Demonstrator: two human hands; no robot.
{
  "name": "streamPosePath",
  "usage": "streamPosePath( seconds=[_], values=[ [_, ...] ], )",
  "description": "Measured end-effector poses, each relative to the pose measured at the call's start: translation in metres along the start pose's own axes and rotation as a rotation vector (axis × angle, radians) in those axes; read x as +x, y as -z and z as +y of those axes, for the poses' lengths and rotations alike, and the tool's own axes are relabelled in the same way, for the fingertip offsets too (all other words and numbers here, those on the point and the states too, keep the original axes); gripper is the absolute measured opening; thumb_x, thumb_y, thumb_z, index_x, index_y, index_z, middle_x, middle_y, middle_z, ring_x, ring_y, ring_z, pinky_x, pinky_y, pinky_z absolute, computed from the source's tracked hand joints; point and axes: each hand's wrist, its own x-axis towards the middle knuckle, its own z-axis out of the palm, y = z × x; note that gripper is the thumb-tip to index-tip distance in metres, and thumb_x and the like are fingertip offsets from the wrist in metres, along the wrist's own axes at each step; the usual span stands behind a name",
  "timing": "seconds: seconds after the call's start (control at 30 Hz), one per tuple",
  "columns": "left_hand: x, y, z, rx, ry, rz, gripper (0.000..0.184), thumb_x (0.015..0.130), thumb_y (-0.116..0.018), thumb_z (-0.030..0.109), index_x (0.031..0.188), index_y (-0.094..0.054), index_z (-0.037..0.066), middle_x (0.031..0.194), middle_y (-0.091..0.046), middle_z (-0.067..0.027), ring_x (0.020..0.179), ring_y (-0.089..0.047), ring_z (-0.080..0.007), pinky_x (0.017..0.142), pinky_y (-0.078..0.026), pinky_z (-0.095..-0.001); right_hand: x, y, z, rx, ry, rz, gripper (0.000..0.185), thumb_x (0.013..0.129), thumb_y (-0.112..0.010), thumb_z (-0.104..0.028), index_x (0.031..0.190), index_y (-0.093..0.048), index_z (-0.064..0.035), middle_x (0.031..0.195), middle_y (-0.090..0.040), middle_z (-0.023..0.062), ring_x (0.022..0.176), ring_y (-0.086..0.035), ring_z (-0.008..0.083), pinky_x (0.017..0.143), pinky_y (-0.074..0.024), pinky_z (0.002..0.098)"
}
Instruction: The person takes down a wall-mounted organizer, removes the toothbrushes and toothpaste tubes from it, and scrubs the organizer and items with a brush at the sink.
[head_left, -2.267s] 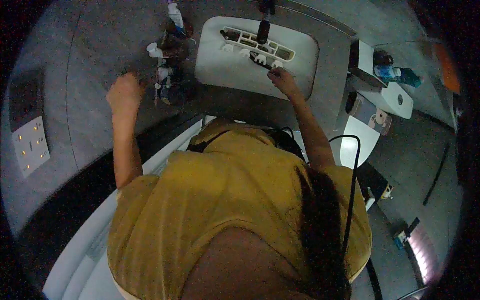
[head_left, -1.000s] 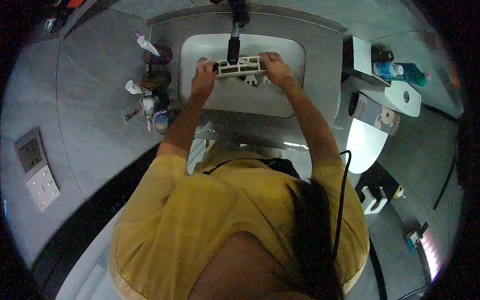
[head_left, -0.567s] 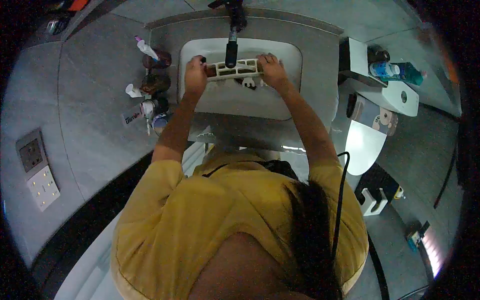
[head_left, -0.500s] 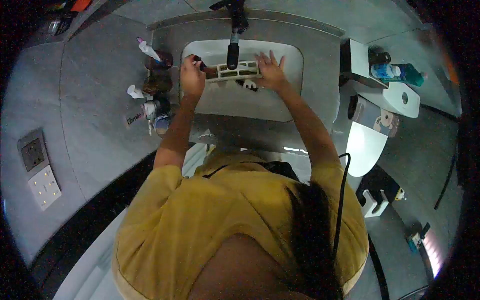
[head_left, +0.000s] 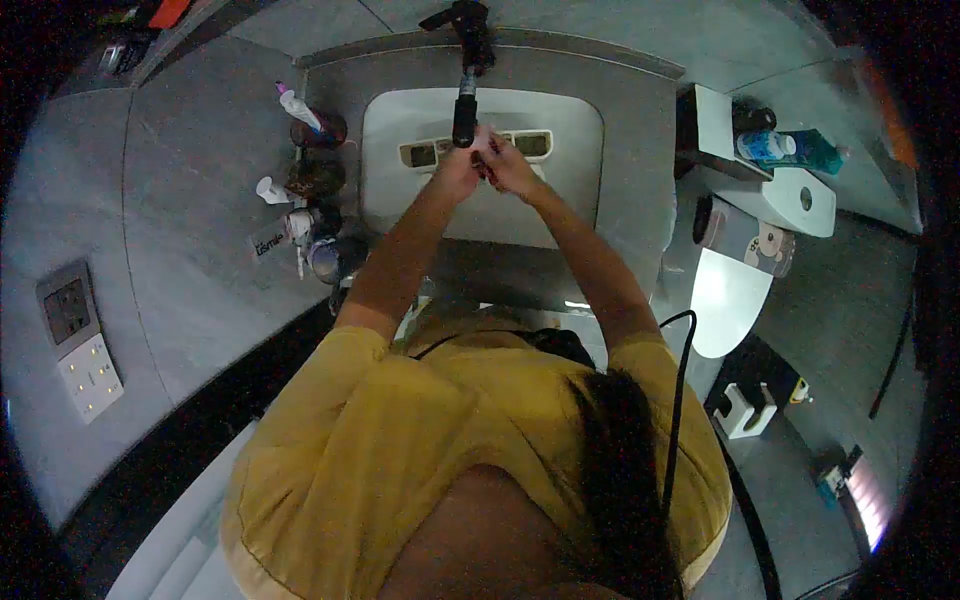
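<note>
Under the black-tipped tap (head_left: 465, 120) my left hand (head_left: 458, 174) and my right hand (head_left: 512, 170) meet over the white sink (head_left: 580, 190). The fingers of my right hand are curled in against my left hand, whose fingers are blurred and partly behind the tap. Something dark shows between the hands, too small and smeared to name. Just behind them a long cream plastic frame with several rectangular compartments (head_left: 534, 146) lies in the sink, its middle hidden by the hands and tap.
Left of the sink stand a brown pump bottle (head_left: 318, 128), another dark bottle (head_left: 316, 178) and a jar (head_left: 336, 258). To the right is a white toilet (head_left: 735, 300), with a blue-capped bottle (head_left: 766, 146) on a ledge behind. Wall sockets (head_left: 90, 375) are at far left.
Both hands have left the frame's two ends and come together under the tap. The dark brown item by my left hand is no longer clearly visible. The frame remains in the sink.
</note>
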Motion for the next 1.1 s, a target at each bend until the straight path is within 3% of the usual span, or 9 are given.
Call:
streamPosePath(
  seconds=[0.1, 0.17, 0.27, 0.37, 0.53, 0.6, 0.77, 0.9, 1.1],
  values=[
    [0.017, -0.004, -0.031, -0.141, -0.068, 0.083, 0.017, 0.088, -0.046, 0.023, 0.091, -0.053, 0.008, 0.077, -0.055, -0.0020, 0.073, -0.053, -0.0167, 0.060, -0.043, -0.0330, 0.009, -0.016, 0.033, 1.118, 0.217, -0.005, 0.033, 0.092, -0.042, -0.025, 0.117, -0.044, -0.0029, 0.116, -0.050, 0.0141, 0.081, -0.053, 0.0155, 0.063, -0.0488, 0.0293],
    [0.027, 0.001, -0.034, -0.111, 0.017, 0.292, 0.020, 0.088, -0.046, 0.023, 0.094, -0.052, 0.005, 0.088, -0.055, -0.0058, 0.084, -0.053, -0.0202, 0.070, -0.044, -0.0365, 0.008, -0.023, 0.031, 0.917, 0.166, 0.133, 0.029, 0.093, -0.039, -0.032, 0.105, -0.048, -0.0066, 0.074, -0.044, 0.0054, 0.053, -0.041, 0.0101, 0.044, -0.0343, 0.0263],
    [0.012, -0.002, -0.021, -0.160, -0.028, 0.096, 0.023, 0.086, -0.049, 0.026, 0.099, -0.050, 0.007, 0.092, -0.054, -0.0061, 0.086, -0.053, -0.0203, 0.072, -0.044, -0.0362, 0.006, -0.019, 0.020, 0.846, -0.010, 0.124, 0.022, 0.092, -0.044, -0.028, 0.094, -0.050, -0.0072, 0.055, -0.044, 0.0010, 0.043, -0.038, 0.0079, 0.038, -0.0284, 0.0244],
    [-0.005, -0.016, -0.007, -0.160, -0.124, -0.030, 0.029, 0.084, -0.052, 0.029, 0.105, -0.049, 0.008, 0.096, -0.053, -0.0065, 0.088, -0.052, -0.0205, 0.075, -0.044, -0.0359, 0.006, -0.023, 0.004, 0.614, 0.329, 0.290, 0.015, 0.086, -0.055, -0.020, 0.092, -0.055, -0.0060, 0.073, -0.051, -0.0009, 0.064, -0.046, 0.0080, 0.053, -0.0375, 0.0217],
    [0.003, 0.004, -0.015, -0.215, -0.016, 0.146, 0.029, 0.084, -0.053, 0.031, 0.104, -0.052, 0.010, 0.093, -0.055, -0.0053, 0.089, -0.053, -0.0202, 0.075, -0.044, -0.0335, 0.008, -0.017, -0.025, 0.793, 0.246, 0.306, 0.029, 0.088, -0.051, -0.028, 0.087, -0.059, -0.0008, 0.083, -0.061, 0.0078, 0.077, -0.055, 0.0171, 0.069, -0.0432, 0.0311],
    [0.001, 0.014, -0.013, -0.447, -0.004, -0.136, 0.028, 0.086, -0.049, 0.029, 0.106, -0.051, 0.010, 0.096, -0.056, -0.0065, 0.091, -0.053, -0.0201, 0.078, -0.044, -0.0339, 0.023, -0.015, -0.012, 0.342, 0.000, 0.449, 0.034, 0.088, -0.050, -0.033, 0.087, -0.060, -0.0003, 0.082, -0.060, 0.0082, 0.083, -0.055, 0.0179, 0.074, -0.0430, 0.0310],
    [-0.024, 0.011, 0.021, -0.407, -0.140, -0.426, 0.031, 0.085, -0.049, 0.025, 0.106, -0.049, 0.004, 0.096, -0.056, -0.0115, 0.092, -0.055, -0.0262, 0.077, -0.047, -0.0397, 0.006, -0.023, -0.014, 0.476, 0.067, 0.176, 0.024, 0.080, -0.061, -0.012, 0.102, -0.055, -0.0057, 0.090, -0.057, 0.0026, 0.083, -0.052, 0.0131, 0.072, -0.0422, 0.0271],
    [0.012, 0.023, -0.014, -0.109, -0.140, 0.147, 0.023, 0.071, -0.065, 0.009, 0.090, -0.052, 0.008, 0.065, -0.053, -0.0055, 0.050, -0.053, -0.0180, 0.039, -0.041, -0.0301, 0.009, 0.000, -0.016, 0.725, -0.068, 0.109, 0.033, 0.090, -0.044, -0.036, 0.089, -0.055, -0.0049, 0.082, -0.056, 0.0046, 0.073, -0.053, 0.0155, 0.066, -0.0433, 0.0289],
    [-0.005, -0.028, 0.012, -0.167, 0.029, 0.068, 0.020, 0.082, -0.057, 0.027, 0.091, -0.053, 0.009, 0.072, -0.054, -0.0049, 0.073, -0.055, -0.0176, 0.055, -0.044, -0.0342, -0.011, -0.003, -0.039, 0.279, 0.042, 0.207, 0.024, 0.089, -0.051, -0.026, 0.094, -0.055, -0.0030, 0.079, -0.054, 0.0010, 0.072, -0.049, 0.0091, 0.063, -0.0410, 0.0253]
  ],
)
